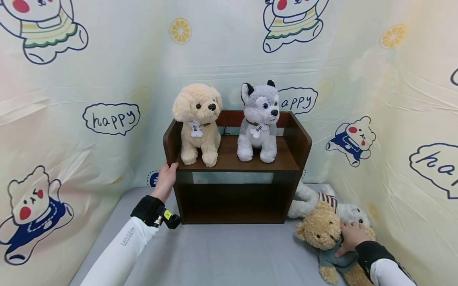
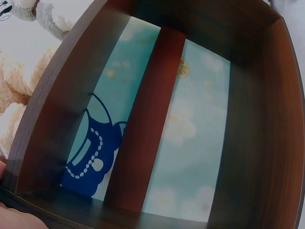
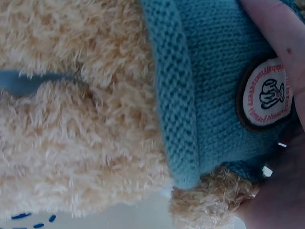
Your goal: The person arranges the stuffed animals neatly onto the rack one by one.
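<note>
My left hand grips the left side of a dark brown wooden shelf, its thumb at the front edge by the middle board. In the left wrist view, part of that hand shows at the lower left corner against the shelf's side panel. At the right, my right hand holds a curly tan teddy bear around its body. The bear's teal knitted sweater has a round patch, with my thumb beside it in the right wrist view. The bear's lower legs are partly cut off in the head view.
A cream plush dog and a grey plush husky sit on the shelf's upper board. Behind the teddy bear lies a pale grey plush toy with a striped garment. Grey cloth covers the surface, with printed curtains around it.
</note>
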`<state>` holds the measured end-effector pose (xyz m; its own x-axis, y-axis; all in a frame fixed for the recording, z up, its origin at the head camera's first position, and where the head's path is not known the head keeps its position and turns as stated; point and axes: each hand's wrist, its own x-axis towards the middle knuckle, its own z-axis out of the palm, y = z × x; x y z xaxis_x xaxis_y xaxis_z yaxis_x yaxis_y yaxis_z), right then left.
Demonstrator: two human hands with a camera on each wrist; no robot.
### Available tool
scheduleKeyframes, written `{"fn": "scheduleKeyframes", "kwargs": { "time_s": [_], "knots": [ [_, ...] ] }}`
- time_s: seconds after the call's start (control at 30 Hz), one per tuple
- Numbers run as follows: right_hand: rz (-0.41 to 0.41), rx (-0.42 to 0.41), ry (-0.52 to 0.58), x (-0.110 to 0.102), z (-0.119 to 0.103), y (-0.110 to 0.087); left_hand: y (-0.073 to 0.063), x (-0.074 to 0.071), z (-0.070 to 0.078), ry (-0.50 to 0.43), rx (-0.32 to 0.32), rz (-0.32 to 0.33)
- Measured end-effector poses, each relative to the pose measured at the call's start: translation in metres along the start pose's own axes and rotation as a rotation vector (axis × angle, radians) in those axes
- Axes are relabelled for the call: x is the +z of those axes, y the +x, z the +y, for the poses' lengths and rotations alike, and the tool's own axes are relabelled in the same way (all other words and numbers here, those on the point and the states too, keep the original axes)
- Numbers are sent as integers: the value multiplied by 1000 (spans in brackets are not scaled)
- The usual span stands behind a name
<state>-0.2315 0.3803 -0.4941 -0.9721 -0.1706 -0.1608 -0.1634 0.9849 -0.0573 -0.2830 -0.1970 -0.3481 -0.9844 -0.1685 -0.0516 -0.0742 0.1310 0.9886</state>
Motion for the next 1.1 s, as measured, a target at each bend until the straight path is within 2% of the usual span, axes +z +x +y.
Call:
{"fn": "scheduleKeyframes", "kwargs": {
  "time_s": [0.3, 0.53, 0.77, 1.0, 1.1],
  "knots": [
    [-11, 21, 38, 0, -4, 1, 1, 0, -1, 6, 8, 13],
    [-30, 36, 51, -3, -6, 3, 0, 1, -1, 15, 10, -3],
    [-5, -12, 82, -3, -2, -1, 0, 1, -1, 21, 21, -9],
    [21, -40, 113, -8, -4, -8, 2, 2, -2, 46, 29, 22],
    [58, -86, 132, -8, -5, -12, 3, 1, -3, 47, 21, 24]
  ]
}}
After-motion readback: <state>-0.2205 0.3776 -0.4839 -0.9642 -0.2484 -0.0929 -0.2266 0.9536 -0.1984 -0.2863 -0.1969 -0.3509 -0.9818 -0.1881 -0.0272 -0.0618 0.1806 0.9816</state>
